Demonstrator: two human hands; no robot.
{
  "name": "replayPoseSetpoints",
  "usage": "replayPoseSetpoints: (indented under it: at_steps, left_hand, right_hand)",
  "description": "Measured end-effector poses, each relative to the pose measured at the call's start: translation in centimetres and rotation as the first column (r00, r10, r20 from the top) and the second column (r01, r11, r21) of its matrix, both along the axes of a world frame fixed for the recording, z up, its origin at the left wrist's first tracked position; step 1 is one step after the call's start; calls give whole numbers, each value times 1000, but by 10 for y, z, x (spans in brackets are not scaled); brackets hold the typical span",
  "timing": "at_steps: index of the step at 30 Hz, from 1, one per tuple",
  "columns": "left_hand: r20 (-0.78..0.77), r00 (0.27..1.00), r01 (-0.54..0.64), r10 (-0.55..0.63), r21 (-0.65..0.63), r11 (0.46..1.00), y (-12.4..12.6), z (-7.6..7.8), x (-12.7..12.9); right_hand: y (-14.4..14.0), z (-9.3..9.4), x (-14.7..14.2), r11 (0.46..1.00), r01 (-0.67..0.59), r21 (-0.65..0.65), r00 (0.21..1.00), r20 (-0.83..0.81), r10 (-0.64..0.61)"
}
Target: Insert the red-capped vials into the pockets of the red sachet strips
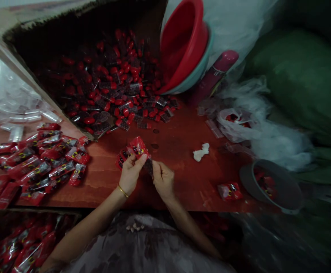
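Red printed packets (131, 151) pinched in left hand (130, 174), right hand (163, 180), writing unreadable

Both our forearms come up from the bottom of the view and angle in toward each other, so the hands meet near the middle. Our left hand (130, 173) has its fingers curled up and pinched shut at the tips, with a thin gold bangle sitting on the wrist. Our right hand (163, 179) sits just beside it, nearly touching, fingers bent inward in a closed grip too. Both arms are bare, elbows tucked low.
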State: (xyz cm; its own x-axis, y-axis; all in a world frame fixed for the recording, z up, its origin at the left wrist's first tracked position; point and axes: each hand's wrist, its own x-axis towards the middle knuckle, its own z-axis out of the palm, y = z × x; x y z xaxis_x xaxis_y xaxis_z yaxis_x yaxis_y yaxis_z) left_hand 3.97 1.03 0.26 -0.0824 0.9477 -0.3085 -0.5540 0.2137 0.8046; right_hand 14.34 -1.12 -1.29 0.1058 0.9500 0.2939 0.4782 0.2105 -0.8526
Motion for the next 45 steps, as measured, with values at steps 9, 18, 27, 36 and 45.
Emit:
replayPoseSetpoints:
  at_steps: [9, 18, 27, 36, 45]
  left_hand:
    - [28, 999, 43, -45, 48, 998, -4, -3, -2]
    - [-88, 995, 57, -52, 59, 997, -1, 4, -8]
    - [-66, 990, 131, -127, 46, 990, -2, 6, 3]
    - [-137, 982, 144, -128, 110, 984, -3, 1, 1]
    - [-72, 997, 37, -32, 69, 997, 0, 7, -4]
  right_hand:
    - [0, -5, -8, 999, 14, -49, 991, -129, -20]
    - [-1, 6, -3, 992, 21, 126, 991, 125, -37]
    - [1, 8, 1, 995, 60, 80, 996, 60, -65]
    - [7, 4, 0, 998, 66, 12, 996, -55, -65]
    - [26, 10, -9, 999, -48, 14, 999, 4, 48]
